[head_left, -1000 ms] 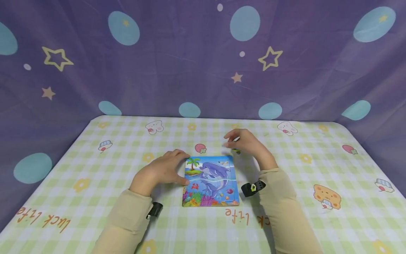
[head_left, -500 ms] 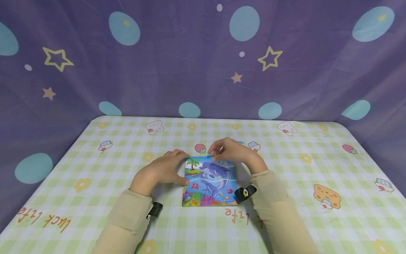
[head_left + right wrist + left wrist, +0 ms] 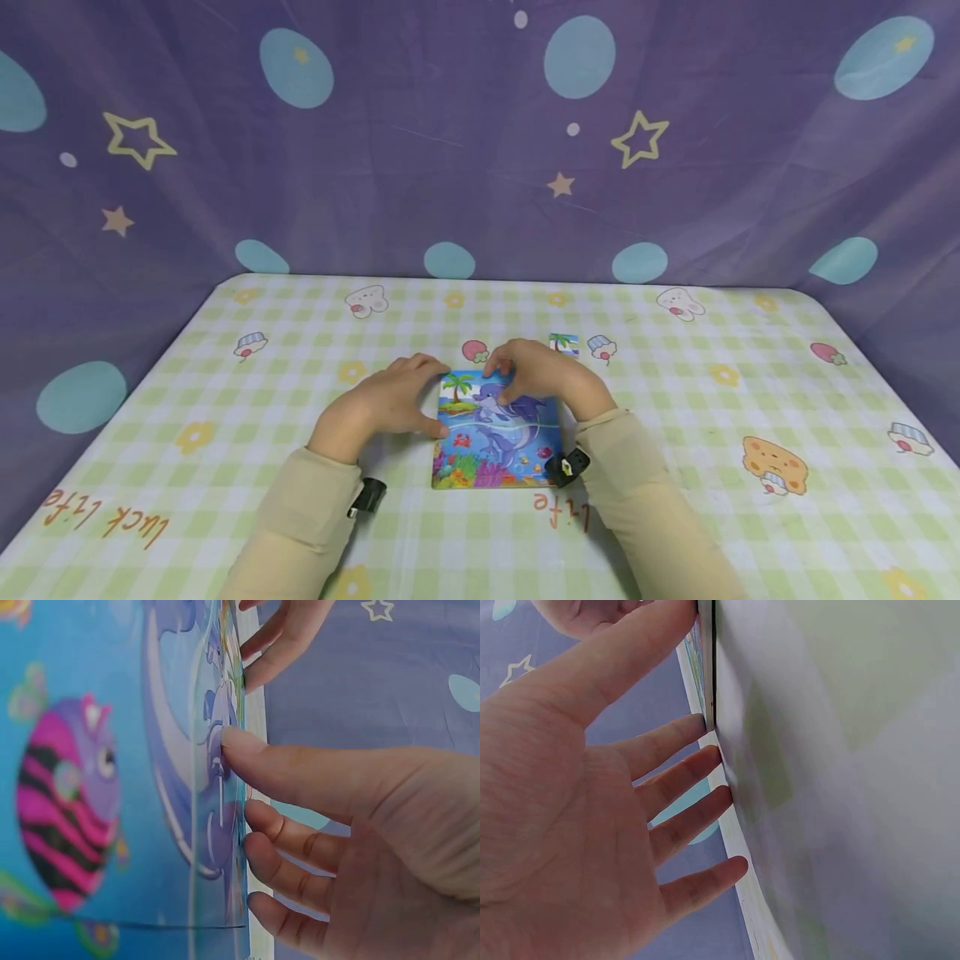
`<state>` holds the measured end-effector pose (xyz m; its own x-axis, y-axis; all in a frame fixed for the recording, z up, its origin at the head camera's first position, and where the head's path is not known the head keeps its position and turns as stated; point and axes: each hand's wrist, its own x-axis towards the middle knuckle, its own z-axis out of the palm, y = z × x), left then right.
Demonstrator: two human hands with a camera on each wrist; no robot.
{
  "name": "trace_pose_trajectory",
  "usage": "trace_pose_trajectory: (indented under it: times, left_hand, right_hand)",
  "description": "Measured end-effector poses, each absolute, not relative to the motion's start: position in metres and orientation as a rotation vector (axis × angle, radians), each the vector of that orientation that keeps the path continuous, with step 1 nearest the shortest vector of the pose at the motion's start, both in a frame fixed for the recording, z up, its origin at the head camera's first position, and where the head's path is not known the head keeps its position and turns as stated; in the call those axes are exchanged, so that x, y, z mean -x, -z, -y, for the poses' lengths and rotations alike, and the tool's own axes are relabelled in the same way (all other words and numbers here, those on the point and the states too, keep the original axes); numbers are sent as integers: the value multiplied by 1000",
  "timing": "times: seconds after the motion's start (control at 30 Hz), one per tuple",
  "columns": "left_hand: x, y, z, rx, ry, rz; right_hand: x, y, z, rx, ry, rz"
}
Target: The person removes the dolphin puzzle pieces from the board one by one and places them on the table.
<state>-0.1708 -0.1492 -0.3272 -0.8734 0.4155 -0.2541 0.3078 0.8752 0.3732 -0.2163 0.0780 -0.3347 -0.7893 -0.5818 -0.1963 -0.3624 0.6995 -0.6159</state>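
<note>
A square picture puzzle [image 3: 468, 454] with dolphins, a palm tree and coral lies on the table. My left hand [image 3: 382, 408] rests at its left side, thumb and index fingertip touching the edge; in the left wrist view its fingers are spread and fairly straight. Over the upper part of the puzzle is my right hand [image 3: 536, 375], hiding some of the dolphin. In the right wrist view its thumb [image 3: 244, 746] touches the picture, and the other fingers are loosely bent by the far edge. A small palm-tree picture piece [image 3: 564, 343] lies behind the right hand.
A checked tablecloth [image 3: 750, 517] printed with flowers, strawberries and cupcakes covers the table. Behind and at the sides hangs a purple curtain [image 3: 412, 167] with stars and blue ovals. Each wrist wears a black strap.
My right hand has moved left and nearer from beside the small palm-tree piece onto the puzzle's upper part, uncovering that piece. The left hand and the puzzle stay where they were.
</note>
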Motion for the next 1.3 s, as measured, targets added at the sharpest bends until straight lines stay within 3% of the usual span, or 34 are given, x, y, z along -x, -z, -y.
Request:
trace_pose_trajectory:
  times: [0.83,1.3]
  left_hand:
    - [171,326,150,-554,-474,-2713]
    - [171,328,150,-556,-478,-2703]
  right_hand:
    - [212,333,-72,633,774,-2524]
    - [211,330,-73,719,746,-2543]
